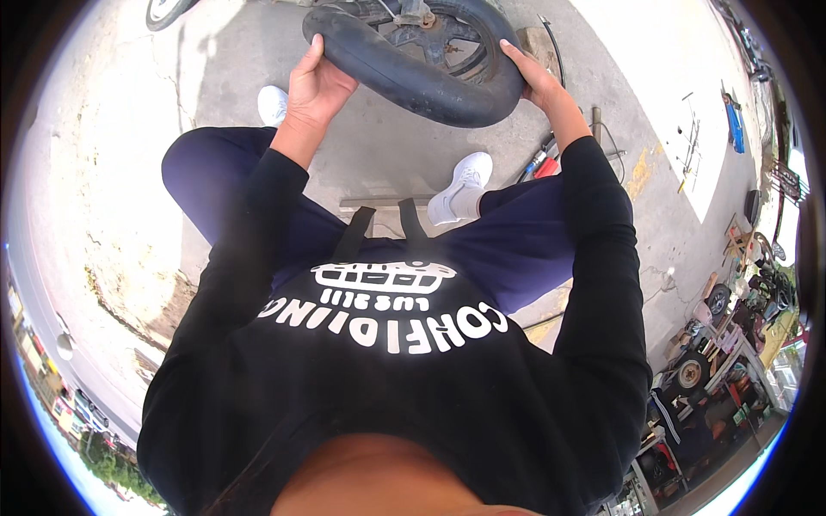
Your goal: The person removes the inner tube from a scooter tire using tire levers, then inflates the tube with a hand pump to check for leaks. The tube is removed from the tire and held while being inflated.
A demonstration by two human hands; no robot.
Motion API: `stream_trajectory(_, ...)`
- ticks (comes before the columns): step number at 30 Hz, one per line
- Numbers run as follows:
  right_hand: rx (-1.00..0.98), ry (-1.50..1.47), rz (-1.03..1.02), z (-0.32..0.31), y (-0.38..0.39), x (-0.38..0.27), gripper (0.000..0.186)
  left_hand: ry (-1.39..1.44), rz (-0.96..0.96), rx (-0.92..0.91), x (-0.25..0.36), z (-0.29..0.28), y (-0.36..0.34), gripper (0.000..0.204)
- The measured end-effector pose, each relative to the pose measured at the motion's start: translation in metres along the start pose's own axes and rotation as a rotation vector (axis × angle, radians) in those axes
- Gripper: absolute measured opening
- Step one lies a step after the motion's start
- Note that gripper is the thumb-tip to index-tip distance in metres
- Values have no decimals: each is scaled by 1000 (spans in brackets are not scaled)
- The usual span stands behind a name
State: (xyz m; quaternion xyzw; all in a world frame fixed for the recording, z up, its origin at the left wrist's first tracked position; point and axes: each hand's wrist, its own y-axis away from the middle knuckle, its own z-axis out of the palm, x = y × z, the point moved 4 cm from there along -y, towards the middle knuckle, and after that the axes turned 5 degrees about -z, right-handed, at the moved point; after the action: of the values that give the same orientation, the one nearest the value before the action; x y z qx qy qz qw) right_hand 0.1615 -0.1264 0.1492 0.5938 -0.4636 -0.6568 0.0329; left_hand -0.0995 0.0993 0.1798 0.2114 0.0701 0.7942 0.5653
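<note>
A smooth black inner tube (413,93), plump with air, is stretched between my hands at the top of the head view. My left hand (323,86) grips its left side, thumb on top and fingers underneath. On the opposite side my right hand (535,79) holds it, the thumb resting on the rubber and the other fingers mostly hidden. Just beyond the tube, and partly covered by it, is a dark spoked wheel (449,50) with a metal hub (417,15). The wheel's far part runs out of the picture.
A wooden block (540,47) lies right of the wheel. Hand tools with red and blue grips (544,163) lie on the concrete by my right knee. A blue tool (734,122) lies farther right, near a cluttered rack (731,361). Below me is a low wooden bar (387,205).
</note>
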Motion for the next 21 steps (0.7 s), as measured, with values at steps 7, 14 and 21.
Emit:
stream_trajectory(7, -80, -632, -95, 7, 30, -34, 46, 87, 97, 3, 13, 6, 6, 59)
stream_trajectory(14, -74, -457, -73, 11, 27, -11, 41, -21, -34, 191, 1, -29, 35, 56)
stream_trajectory(21, -38, -247, 82, 49, 32, 87, 79, -555, -377, 608, -38, -124, 47, 49)
